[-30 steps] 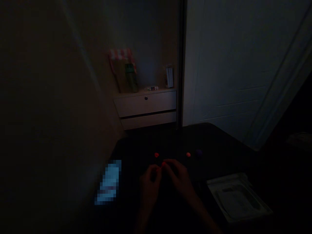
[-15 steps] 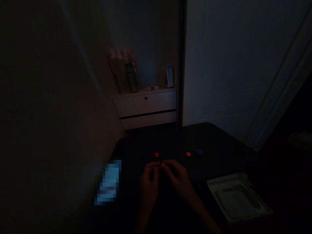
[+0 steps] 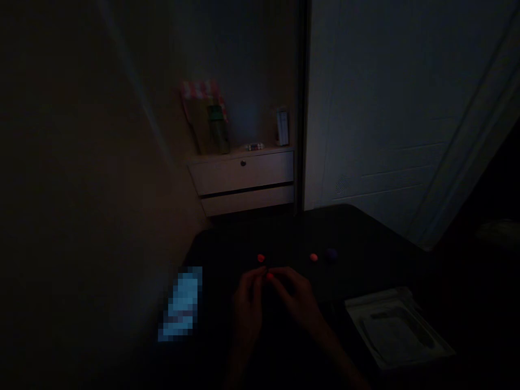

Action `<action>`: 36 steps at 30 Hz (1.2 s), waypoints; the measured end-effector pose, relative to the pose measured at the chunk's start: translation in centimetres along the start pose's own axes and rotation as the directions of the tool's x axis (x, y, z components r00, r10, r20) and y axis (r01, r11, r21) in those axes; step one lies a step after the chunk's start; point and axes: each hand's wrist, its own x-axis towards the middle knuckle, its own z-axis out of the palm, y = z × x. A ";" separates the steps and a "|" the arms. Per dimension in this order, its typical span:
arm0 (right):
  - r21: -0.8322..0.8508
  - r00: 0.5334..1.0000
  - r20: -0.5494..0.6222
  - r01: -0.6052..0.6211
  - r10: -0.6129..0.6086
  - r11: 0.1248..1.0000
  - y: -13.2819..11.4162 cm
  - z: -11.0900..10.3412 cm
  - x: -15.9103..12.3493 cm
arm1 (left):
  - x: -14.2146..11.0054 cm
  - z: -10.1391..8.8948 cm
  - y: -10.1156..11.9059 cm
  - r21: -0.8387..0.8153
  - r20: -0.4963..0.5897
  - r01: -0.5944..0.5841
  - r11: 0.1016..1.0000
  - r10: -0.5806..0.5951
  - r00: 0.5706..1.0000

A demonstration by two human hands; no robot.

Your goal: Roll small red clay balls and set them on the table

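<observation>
In dim light, my left hand (image 3: 248, 298) and my right hand (image 3: 298, 295) meet over the dark table. A small bright red lump, perhaps modelling clay (image 3: 270, 276), shows at the pinched thumb and fingers of my right hand. The fingertips of my left hand are closed right beside it, and what lies between them is hidden. Just beyond the hands rests a red piece (image 3: 260, 258). Farther right are a pinkish-orange ball (image 3: 313, 257) and a larger dark purple ball (image 3: 331, 255).
A glowing, pixelated screen-like patch (image 3: 181, 306) is at the left. On the right lies a pale flat packet (image 3: 398, 327). Behind the black table (image 3: 284, 233) stands a drawer cabinet (image 3: 244, 173) bearing a green bottle (image 3: 218, 130), beside a white door (image 3: 365, 108).
The red lump at my right fingertips has shifted slightly left. Red that showed between my left fingers is now out of sight. The pieces on the table have stayed put.
</observation>
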 end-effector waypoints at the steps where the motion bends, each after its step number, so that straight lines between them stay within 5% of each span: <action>1: 0.002 1.000 0.002 -0.003 0.003 1.000 0.0 0.0 0.0 | 0.0 0.0 0.0 0.008 -0.003 0.008 1.000 -0.008 1.000; 18: 0.013 1.000 0.002 -0.011 0.011 1.000 -0.3 0.0 -0.2 | 0.1 0.2 0.5 -0.070 -0.072 0.160 0.985 -0.165 0.984; 36: 0.012 0.999 -0.022 0.031 -0.031 0.999 0.2 -0.1 0.0 | 0.0 0.0 1.4 -0.046 0.075 0.023 0.999 -0.019 0.997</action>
